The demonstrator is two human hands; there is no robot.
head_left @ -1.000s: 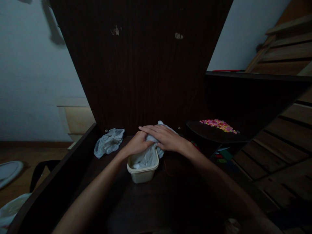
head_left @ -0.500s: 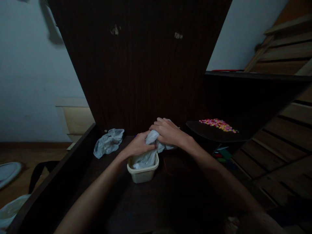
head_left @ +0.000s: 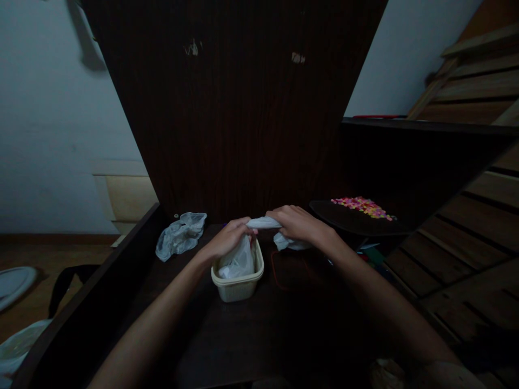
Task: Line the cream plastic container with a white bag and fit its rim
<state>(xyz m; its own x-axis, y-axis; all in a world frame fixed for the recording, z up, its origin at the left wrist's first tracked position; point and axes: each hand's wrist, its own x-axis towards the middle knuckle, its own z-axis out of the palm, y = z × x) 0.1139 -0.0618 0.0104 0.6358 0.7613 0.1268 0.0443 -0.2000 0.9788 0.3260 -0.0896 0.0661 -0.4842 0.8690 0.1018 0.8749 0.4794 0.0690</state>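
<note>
A white plastic bag [head_left: 239,259] lies partly inside a cream-coloured plastic basket [head_left: 239,292] on the dark desk. Its upper part is stretched into a narrow twist between my hands. My left hand [head_left: 233,235] grips the bag above the basket's far rim. On the other side, my right hand [head_left: 295,221] is closed round the twisted length, and loose white plastic shows below its palm. Something pale sits in the bag within the basket, but I cannot make out what it is.
Another crumpled clear bag [head_left: 182,235] rests at the back left of the desk [head_left: 227,340]. Small colourful pieces [head_left: 363,207] cover part of a dark corner shelf [head_left: 336,217] at right. A raised side board [head_left: 93,292] edges the desk's left side.
My right hand has moved right and slightly down, away from my left. Between them the bag, bunched before, is now pulled into a taut twist.
</note>
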